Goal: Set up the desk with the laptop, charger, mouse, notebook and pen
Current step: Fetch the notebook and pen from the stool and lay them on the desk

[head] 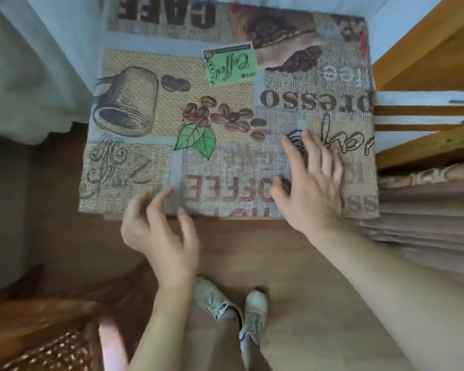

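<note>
Fingers (310, 153) of my right hand (308, 188) lie spread flat on the desk (225, 108), while my left hand (158, 231) hovers at its near edge, loosely curled and holding nothing. A coffee-print cloth (150, 103) covers the desk; laptop, charger, mouse, notebook and pen are out of sight. Wooden shelves (426, 76) stand right, curtain (30, 62) left, my shoes (231, 309) on wood floor (292, 263).

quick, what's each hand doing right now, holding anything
Left hand: open, fingers loosely curled, holding nothing.
Right hand: open, fingers spread over the tablecloth, holding nothing.
</note>
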